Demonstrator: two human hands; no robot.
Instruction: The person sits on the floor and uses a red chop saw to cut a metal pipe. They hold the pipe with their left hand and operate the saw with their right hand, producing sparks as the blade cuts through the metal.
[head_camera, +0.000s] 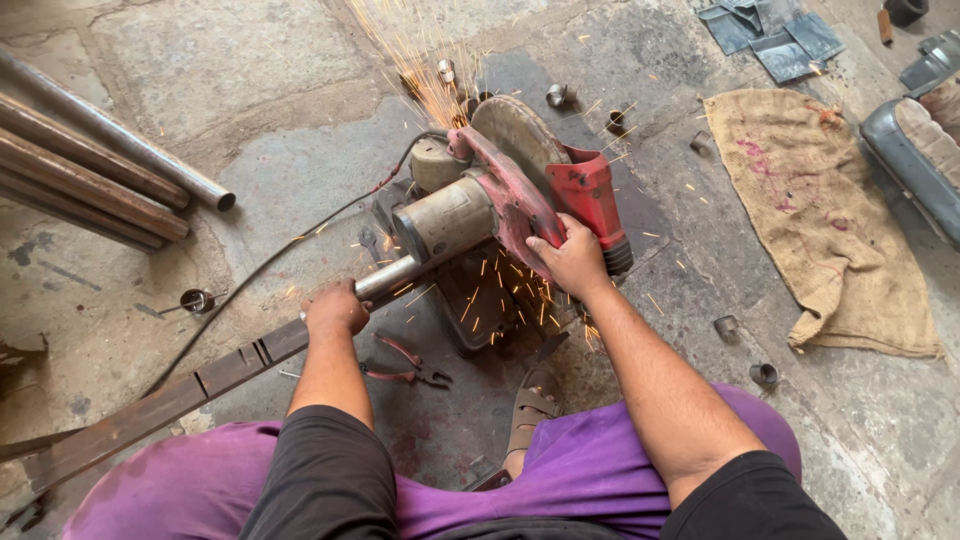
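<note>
A red chop saw (520, 195) with a grey motor sits on the concrete floor and throws sparks (430, 70) away from me. My right hand (568, 258) grips the saw's red handle and presses it down. My left hand (335, 308) is closed around a steel pipe (385, 277) that runs under the blade. Sparks also scatter below the saw base near my sandalled foot (530, 405).
Long steel pipes (95, 160) lie at the left. A flat metal bar (160, 400) runs under my left arm. Red-handled pliers (410, 368) lie by the saw. Short cut pipe rings (762, 373) dot the floor. A burlap sack (820, 215) lies at the right.
</note>
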